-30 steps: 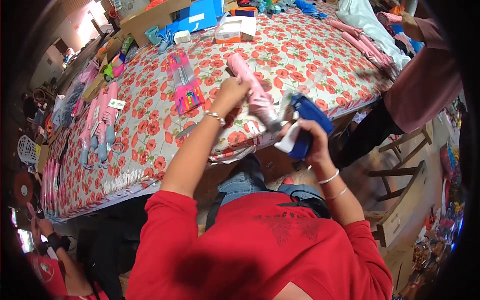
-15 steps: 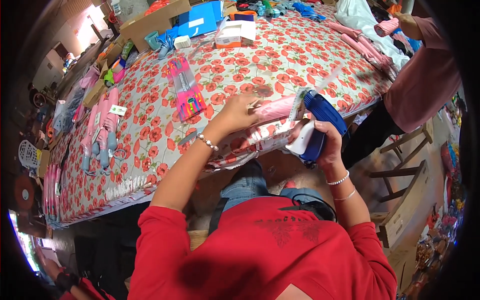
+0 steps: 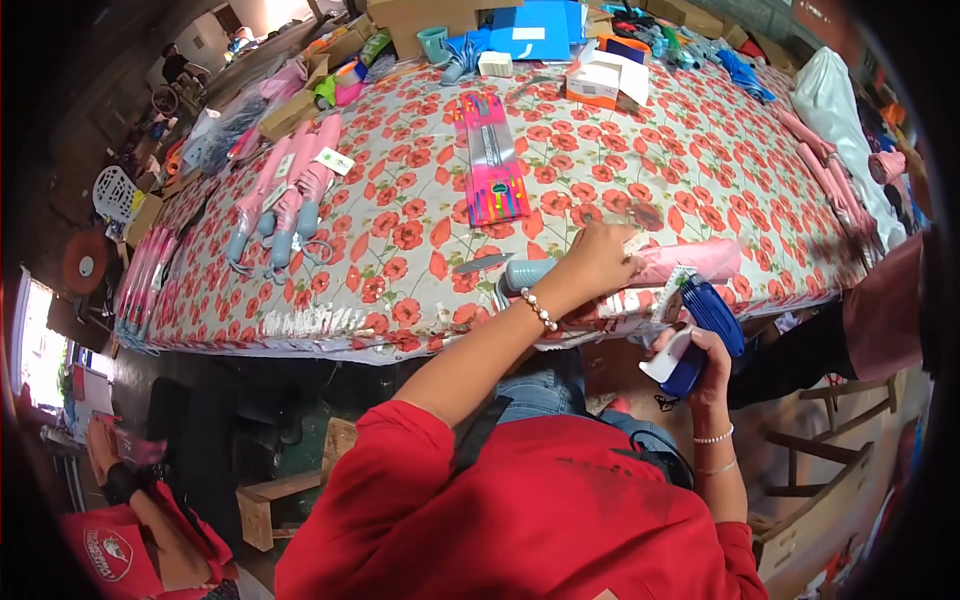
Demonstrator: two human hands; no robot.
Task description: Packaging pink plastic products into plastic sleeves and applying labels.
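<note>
My left hand [image 3: 600, 258] presses down on a folded pink umbrella [image 3: 690, 262] that lies along the near edge of the table with the poppy-patterned cloth [image 3: 420, 230]. The umbrella's pale blue handle end [image 3: 528, 274] sticks out to the left of the hand. My right hand [image 3: 706, 362] grips a blue and white tagging gun [image 3: 700, 328] just below the table edge, its tip close to the umbrella's right part. A grey blade-like tool [image 3: 482, 263] lies on the cloth left of the handle.
Flat pink packets [image 3: 492, 172] lie mid-table. More pink umbrellas with blue handles [image 3: 285, 205] lie at the left, others [image 3: 830, 180] at the right. Boxes and a blue carton [image 3: 540, 25] stand at the far edge. Another person's sleeve [image 3: 885, 320] is at the right, a seated person [image 3: 110, 480] lower left.
The pink umbrella went from held upright above the table to lying flat along its near edge under my left hand. My right hand with the tagging gun dropped lower, beside the umbrella.
</note>
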